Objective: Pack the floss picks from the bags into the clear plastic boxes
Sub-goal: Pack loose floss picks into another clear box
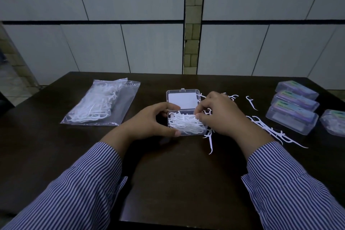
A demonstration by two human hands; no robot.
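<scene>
— What are you busy with right now?

— Filling. My left hand (149,121) is curled around the near-left end of the open box (186,123), thumb on the front wall, fingers over the back, so it can't slide on the table (168,173). My right hand (220,115) is at the box's three o'clock edge, fingertips pinched on a few floss picks (184,124) and tucking them into the heap inside.

— How full is it?

— Nearly to the rim, by my reckoning. The picks lie tangled rather than in rows, and some stick out past the right wall. The lid (183,99) is thrown back flat toward twelve o'clock, its hinge between lid and tray.

— And the rest of the stock?

— Loose picks (268,130) are strewn at three o'clock, just beside my right wrist and out beyond it. The bags (100,102), with picks inside, lie well off at ten o'clock. Closed boxes (293,115) are stacked at two o'clock, apparently done.

— So what comes next?

— I'd say press the stragglers down below the rim, then swing the lid over and snap the catch. The left hand must keep the tray steady; any pick left across the edge will likely stop the lid seating.
</scene>
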